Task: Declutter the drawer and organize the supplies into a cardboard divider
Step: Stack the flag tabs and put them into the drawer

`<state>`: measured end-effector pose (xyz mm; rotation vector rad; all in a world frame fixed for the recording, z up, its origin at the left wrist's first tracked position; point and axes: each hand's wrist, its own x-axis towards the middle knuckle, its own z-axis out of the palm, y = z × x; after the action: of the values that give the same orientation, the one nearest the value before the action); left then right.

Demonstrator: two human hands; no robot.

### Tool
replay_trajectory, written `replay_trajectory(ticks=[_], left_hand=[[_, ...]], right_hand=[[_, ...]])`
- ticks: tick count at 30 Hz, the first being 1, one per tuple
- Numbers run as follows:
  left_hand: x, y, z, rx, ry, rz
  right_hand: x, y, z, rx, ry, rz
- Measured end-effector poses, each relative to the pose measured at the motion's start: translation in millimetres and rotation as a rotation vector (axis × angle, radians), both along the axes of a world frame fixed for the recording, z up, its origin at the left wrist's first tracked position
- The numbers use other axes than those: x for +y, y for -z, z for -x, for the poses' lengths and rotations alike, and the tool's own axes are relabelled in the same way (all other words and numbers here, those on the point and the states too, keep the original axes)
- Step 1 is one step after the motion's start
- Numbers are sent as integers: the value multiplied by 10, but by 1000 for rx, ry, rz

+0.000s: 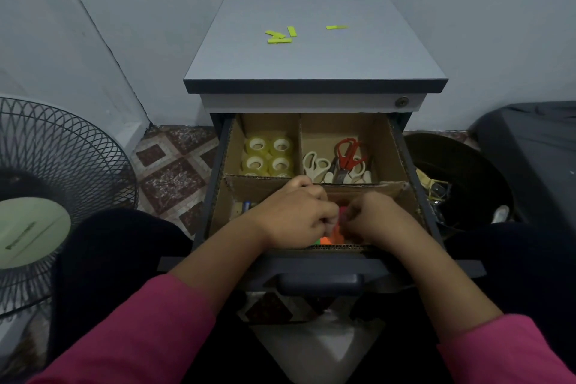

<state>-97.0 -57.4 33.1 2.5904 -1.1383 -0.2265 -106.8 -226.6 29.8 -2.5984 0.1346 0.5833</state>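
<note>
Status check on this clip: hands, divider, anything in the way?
Left hand and right hand both curled on bright orange items in the cardboard divider, near compartment. Tape rolls rear left, scissors rear right. Nothing blocking.

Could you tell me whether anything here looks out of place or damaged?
A few yellow-green strips lie scattered on the cabinet top, outside the divider. The divider's middle wall looks bent and frayed. The tape rolls and scissors sit sorted.
</note>
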Motion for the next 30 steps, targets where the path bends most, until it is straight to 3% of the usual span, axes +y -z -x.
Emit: replay_trajectory(ticks=[7, 30], left_hand=[[-25, 55, -10, 38, 29, -37], [-46, 94, -20, 43, 23, -101]], right_hand=[[-10, 38, -8, -7, -51, 98], [-8, 106, -53, -11, -160, 118]])
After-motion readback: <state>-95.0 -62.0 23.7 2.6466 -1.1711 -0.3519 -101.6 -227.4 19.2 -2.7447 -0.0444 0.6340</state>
